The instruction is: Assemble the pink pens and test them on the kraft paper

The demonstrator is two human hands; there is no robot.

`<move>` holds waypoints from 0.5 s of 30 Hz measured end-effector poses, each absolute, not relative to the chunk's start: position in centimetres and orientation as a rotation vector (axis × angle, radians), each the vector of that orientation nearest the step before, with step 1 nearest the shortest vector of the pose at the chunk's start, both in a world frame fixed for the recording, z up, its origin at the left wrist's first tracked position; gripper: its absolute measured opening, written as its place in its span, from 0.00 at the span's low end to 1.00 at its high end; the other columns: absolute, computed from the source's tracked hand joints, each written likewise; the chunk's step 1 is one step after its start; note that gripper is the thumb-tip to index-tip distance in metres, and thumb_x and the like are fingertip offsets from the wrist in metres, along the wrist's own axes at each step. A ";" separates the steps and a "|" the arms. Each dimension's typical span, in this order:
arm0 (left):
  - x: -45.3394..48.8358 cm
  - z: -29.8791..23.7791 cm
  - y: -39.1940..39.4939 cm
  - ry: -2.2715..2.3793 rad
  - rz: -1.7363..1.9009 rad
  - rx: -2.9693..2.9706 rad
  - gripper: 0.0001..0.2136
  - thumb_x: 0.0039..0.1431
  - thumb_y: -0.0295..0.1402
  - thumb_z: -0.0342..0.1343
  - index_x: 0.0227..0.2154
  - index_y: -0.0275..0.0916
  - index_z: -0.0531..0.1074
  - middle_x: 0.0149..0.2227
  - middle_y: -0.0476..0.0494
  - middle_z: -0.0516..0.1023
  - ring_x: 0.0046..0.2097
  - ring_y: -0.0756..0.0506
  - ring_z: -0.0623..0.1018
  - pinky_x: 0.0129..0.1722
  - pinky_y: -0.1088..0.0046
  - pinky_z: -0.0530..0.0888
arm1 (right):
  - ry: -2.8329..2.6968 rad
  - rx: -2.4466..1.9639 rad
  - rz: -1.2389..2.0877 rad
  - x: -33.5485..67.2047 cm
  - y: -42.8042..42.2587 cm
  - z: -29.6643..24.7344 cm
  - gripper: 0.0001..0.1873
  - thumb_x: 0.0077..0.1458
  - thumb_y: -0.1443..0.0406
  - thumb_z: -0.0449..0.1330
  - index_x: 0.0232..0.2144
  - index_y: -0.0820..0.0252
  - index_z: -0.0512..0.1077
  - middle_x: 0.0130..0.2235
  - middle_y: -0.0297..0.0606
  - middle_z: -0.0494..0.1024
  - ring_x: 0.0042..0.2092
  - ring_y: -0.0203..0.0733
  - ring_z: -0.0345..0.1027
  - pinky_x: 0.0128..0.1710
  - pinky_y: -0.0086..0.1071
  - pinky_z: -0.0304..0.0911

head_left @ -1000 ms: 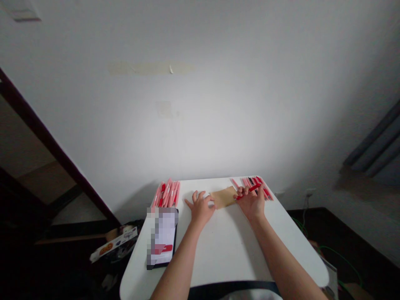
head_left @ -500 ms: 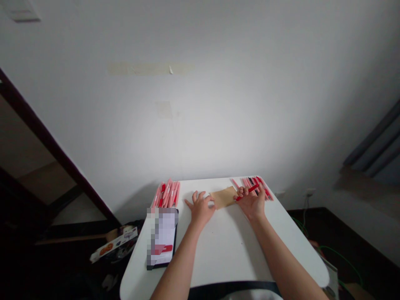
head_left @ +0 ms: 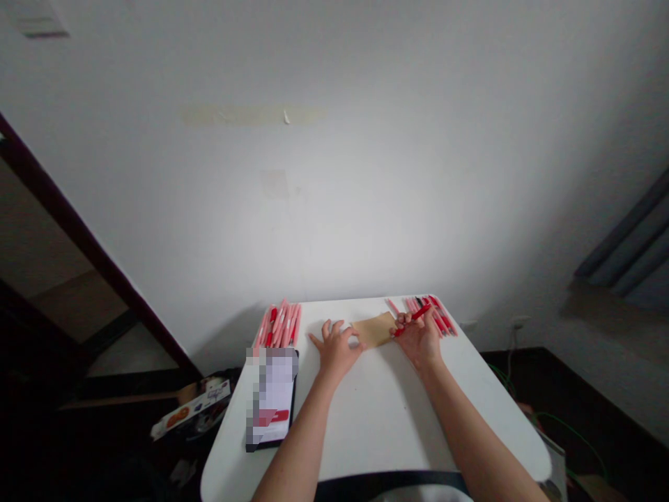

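Note:
A small piece of brown paper lies on the white table between my hands; whether it is a single sheet or a pouch, I cannot tell. My left hand has thumb and index finger at the paper's left edge, pinching it, while its other fingers spread away. In my right hand, palm turned up, a red pen is held at a slant. Its lower end is at the paper's right edge, by my curled fingers. Behind that hand lies a group of pink and red pens.
Another pile of pink and red pens sits at the table's back left corner. A phone, partly blurred out, lies in front of it. The white table stands against a grey-white wall. Green cable runs along the floor at right.
My right hand has turned slightly, its thumb moving left and closing nearer the red pen. The pen's upper end has shifted a little left and up. My left hand has barely moved.

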State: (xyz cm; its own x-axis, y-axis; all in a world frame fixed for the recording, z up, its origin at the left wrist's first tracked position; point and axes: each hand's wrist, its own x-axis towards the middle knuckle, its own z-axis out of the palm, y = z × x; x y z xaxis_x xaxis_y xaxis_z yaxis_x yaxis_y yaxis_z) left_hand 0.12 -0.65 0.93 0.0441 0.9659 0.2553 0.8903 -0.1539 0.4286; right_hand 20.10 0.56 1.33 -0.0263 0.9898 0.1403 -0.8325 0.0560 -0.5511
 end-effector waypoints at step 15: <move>-1.0 1.1 -0.1 2.089 0.778 2.151 0.10 0.53 0.39 0.56 0.39 0.55 0.76 0.55 0.47 0.70 0.63 0.34 0.55 0.57 0.29 0.40 | -0.573 -0.443 1.458 20.4 1.1 0.6 0.18 0.51 0.47 0.59 0.30 0.55 0.74 0.28 0.33 0.73 0.29 0.35 0.63 0.28 0.31 0.62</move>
